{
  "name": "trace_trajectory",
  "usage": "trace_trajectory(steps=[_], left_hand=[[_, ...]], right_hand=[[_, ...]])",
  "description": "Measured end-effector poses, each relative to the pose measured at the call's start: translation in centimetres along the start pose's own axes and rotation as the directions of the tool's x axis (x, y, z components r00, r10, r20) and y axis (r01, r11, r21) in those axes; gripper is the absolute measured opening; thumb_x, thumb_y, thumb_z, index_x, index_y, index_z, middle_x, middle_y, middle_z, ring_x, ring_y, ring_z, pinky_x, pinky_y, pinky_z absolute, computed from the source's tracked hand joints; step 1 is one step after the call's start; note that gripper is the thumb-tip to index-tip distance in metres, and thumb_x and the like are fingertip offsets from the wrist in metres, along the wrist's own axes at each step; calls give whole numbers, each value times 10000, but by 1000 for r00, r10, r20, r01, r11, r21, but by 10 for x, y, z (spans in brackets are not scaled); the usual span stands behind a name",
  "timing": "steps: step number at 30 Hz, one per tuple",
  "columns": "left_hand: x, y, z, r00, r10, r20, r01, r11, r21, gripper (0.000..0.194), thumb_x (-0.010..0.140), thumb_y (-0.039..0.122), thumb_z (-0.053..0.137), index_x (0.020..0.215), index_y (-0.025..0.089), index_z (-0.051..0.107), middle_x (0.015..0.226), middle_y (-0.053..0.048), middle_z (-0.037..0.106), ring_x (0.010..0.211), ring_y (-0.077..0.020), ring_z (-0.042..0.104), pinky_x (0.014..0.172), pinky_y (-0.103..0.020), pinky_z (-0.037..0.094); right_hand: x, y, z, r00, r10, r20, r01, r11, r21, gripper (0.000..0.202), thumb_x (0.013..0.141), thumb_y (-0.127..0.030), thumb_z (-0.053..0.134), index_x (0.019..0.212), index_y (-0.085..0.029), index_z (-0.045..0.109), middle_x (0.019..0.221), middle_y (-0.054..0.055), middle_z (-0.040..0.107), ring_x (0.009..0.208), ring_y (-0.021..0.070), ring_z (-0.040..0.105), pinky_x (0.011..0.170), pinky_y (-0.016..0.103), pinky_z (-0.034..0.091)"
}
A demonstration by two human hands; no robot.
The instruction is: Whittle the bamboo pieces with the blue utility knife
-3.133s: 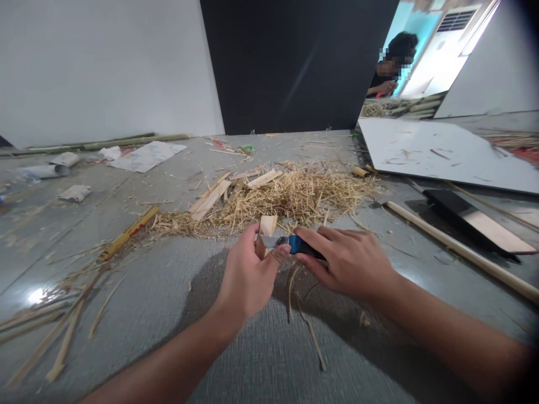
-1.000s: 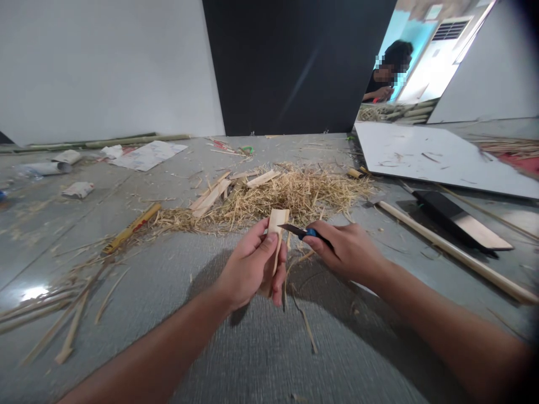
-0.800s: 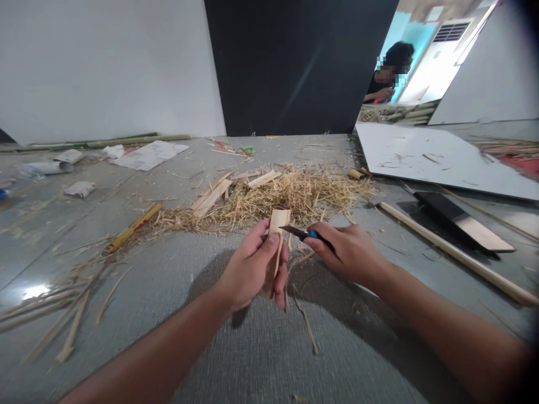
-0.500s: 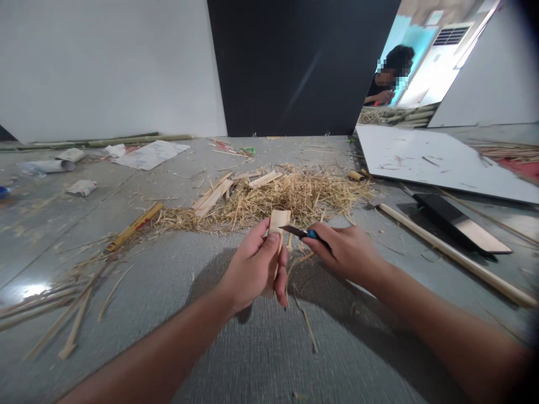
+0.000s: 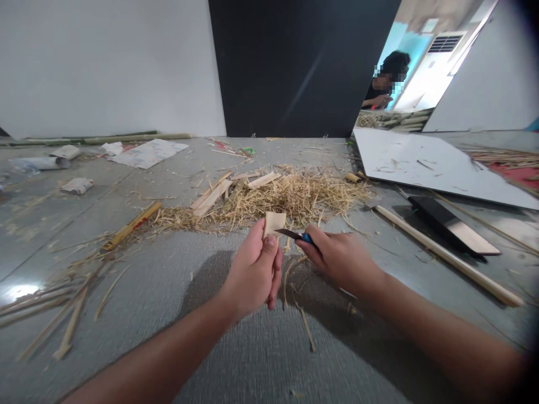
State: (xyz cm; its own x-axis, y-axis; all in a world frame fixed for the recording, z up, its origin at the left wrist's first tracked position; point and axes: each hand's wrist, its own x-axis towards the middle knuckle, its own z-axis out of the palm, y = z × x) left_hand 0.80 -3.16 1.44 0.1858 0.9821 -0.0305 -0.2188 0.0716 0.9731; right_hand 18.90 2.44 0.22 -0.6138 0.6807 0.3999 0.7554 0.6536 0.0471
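Note:
Low in the middle of the head view, my left hand (image 5: 255,269) is closed around a flat, pale piece of bamboo or wood (image 5: 275,222), its broad end sticking up past the thumb. My right hand (image 5: 343,259) grips a utility knife (image 5: 307,238) with a blue handle. The dark blade points left and lies across the face of the pale piece, just above my left thumb; whether it cuts in cannot be made out. Behind both hands spreads a heap of straw-coloured shavings (image 5: 298,193).
Split pale slats (image 5: 214,197) lie on the heap. A yellow tool handle (image 5: 132,225) is to the left, a long pole (image 5: 446,255) and a black, wide-bladed tool (image 5: 452,224) to the right. A white board (image 5: 438,165) lies behind them. Another person (image 5: 387,78) sits at the back right.
Both hands have shifted slightly left with the pale piece and the knife. The pale piece has turned so its face shows more squarely. The view has moved a little.

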Motion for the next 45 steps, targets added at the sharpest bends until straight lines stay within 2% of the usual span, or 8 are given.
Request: trace_trajectory(steps=[7,10,14,18,22,27,32,45], left_hand=[[-1,7,3,996,-60,72,81,935,-345,150,945,297,402,820,216,392,624,94,439,251,-21,303,206,-156,317],[-2,10,2,989,-73,130,125,883,-453,61,945,253,394,951,235,452,592,99,427,243,-26,273,202,-148,320],[2,7,-5,972,-90,218,192,837,-513,212,952,233,365,1132,264,473,550,100,414,240,-32,240,216,-143,335],[8,-4,-11,976,-105,192,189,844,-502,260,945,225,365,1173,241,488,490,95,386,260,-54,307,255,-148,361],[11,-9,-13,988,-81,129,132,879,-458,267,931,234,383,1178,235,482,483,85,411,269,-60,338,267,-146,336],[8,-9,-12,988,-32,154,96,898,-430,398,783,144,470,1171,232,463,579,57,501,300,-51,380,292,-146,344],[7,-14,-12,993,-35,115,76,926,-370,539,763,142,556,1261,272,396,515,101,450,265,-28,305,272,-114,277],[8,-13,-6,993,-114,-7,112,984,-136,499,876,303,574,1320,325,350,472,130,407,275,-27,273,282,-116,246]], right_hand=[[2,-4,-2,998,-3,-55,5,1000,24,483,1004,-494,236,848,-159,547,555,19,618,432,142,515,485,289,163],[3,-7,-4,998,3,-65,-1,999,40,494,1007,-492,224,843,-156,548,567,24,626,434,139,516,486,291,162],[2,-7,-3,998,14,-63,-10,998,63,482,1004,-488,246,860,-152,561,609,40,651,466,142,533,499,292,174],[3,-4,1,998,-7,-57,11,998,61,403,991,-451,314,906,-163,583,692,46,669,532,150,559,517,293,192],[4,-2,-1,999,-45,10,44,994,97,289,973,-394,390,1126,-211,554,836,38,659,664,170,587,542,281,239],[5,-1,-5,994,-92,57,82,983,163,376,975,-450,380,1226,-188,481,965,90,615,828,216,577,592,280,315],[3,-6,-9,988,-137,73,114,958,263,395,977,-491,328,1138,-183,517,883,72,588,771,202,546,608,287,327],[0,-3,-14,994,-65,87,54,990,128,382,970,-467,346,1189,-200,509,856,56,628,710,182,571,563,280,243]])
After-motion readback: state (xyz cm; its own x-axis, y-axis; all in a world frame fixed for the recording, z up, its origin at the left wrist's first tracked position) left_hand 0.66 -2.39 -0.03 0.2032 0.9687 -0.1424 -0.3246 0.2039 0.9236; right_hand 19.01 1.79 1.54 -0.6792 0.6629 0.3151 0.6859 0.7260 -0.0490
